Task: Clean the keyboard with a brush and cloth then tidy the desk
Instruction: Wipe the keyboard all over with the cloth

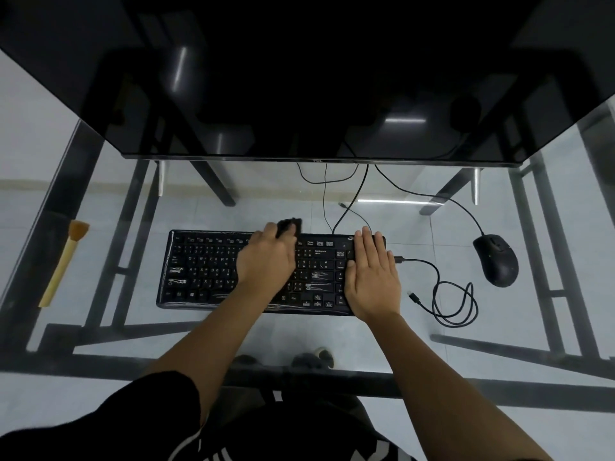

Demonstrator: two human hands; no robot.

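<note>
A black keyboard [206,271] lies on the glass desk [100,201] in front of me. My left hand [266,257] rests on its middle keys and presses a dark cloth [290,225], which sticks out past my fingertips at the keyboard's far edge. My right hand [372,274] lies flat, fingers together, on the keyboard's right end over the number pad. A brush [65,261] with a pale wooden handle and tan bristles lies at the desk's left side, apart from both hands.
A large dark monitor [299,78] stands at the back of the desk. A black mouse [496,259] sits at the right, its cord running back under the monitor. A loose coiled black cable [452,294] lies right of the keyboard.
</note>
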